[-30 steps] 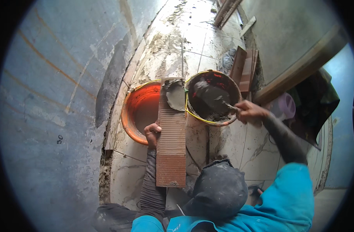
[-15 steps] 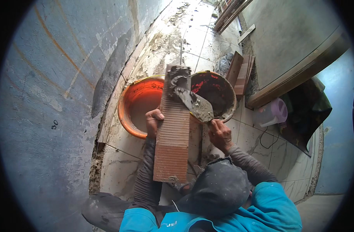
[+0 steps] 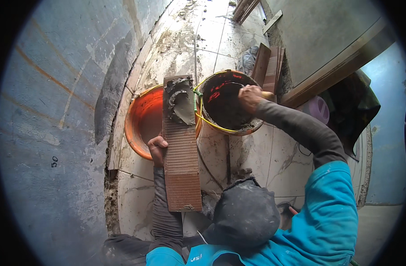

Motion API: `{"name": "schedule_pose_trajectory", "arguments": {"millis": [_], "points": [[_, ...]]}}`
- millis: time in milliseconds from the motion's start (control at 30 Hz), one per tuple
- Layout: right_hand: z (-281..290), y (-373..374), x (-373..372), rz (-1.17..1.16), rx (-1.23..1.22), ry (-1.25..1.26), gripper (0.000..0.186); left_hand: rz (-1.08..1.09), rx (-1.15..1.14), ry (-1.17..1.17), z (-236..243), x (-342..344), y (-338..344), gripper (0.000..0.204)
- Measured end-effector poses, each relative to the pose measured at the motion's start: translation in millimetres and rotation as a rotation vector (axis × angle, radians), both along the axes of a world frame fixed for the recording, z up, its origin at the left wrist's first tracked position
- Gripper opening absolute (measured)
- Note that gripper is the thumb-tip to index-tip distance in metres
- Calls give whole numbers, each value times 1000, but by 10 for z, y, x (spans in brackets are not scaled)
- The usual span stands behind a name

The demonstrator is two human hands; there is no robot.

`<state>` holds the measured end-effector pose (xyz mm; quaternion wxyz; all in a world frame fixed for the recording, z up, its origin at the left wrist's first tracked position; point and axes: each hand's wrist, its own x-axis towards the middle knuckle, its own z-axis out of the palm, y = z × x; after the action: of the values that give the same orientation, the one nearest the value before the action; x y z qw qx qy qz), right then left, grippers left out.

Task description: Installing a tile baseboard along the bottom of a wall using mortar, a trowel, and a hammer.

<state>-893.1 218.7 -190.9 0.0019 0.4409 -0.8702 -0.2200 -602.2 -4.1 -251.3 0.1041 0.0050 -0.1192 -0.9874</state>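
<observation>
My left hand (image 3: pixel 157 150) grips the left edge of a long, ribbed reddish-brown tile (image 3: pixel 181 155), thumb on its face. Grey wet mortar (image 3: pixel 183 108) is heaped on the tile's far end. Over the mortar bucket (image 3: pixel 206 119) at the right, my right hand (image 3: pixel 251 98) is closed around a trowel (image 3: pixel 267 95). Only the trowel's pale handle shows clearly; its blade is hidden by the hand and bucket. Dark grey mortar lies inside that bucket. Partly behind the tile stands an orange bucket (image 3: pixel 133 146) holding greyish liquid.
A blue-grey wall (image 3: pixel 56 115) runs along the left. Several brown tiles (image 3: pixel 274 68) lean by the wall at the right, beside a grey plastic bag (image 3: pixel 248 60). Farther right are a wooden beam (image 3: pixel 340 66), a pinkish container (image 3: pixel 318 110) and a dark sheet (image 3: pixel 351 111).
My right hand has moved the trowel off the tile and over the mortar bucket, leaving mortar on the tile's far end. My left hand still holds the tile.
</observation>
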Motion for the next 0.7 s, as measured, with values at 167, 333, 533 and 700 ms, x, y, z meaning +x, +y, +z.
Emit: {"name": "schedule_pose_trajectory", "arguments": {"millis": [167, 333, 533, 700], "points": [[-181, -595, 208, 75, 514, 85, 19, 30, 82, -97, -223, 132, 56, 61], [-112, -519, -193, 327, 457, 14, 12, 59, 14, -91, -107, 143, 77, 59], [-12, -655, 148, 436, 520, 28, 5, 50, -5, -83, -153, 187, 27, 56], [194, -595, 127, 497, 493, -234, 14, 61, 54, -139, -117, 191, 57, 54]]}}
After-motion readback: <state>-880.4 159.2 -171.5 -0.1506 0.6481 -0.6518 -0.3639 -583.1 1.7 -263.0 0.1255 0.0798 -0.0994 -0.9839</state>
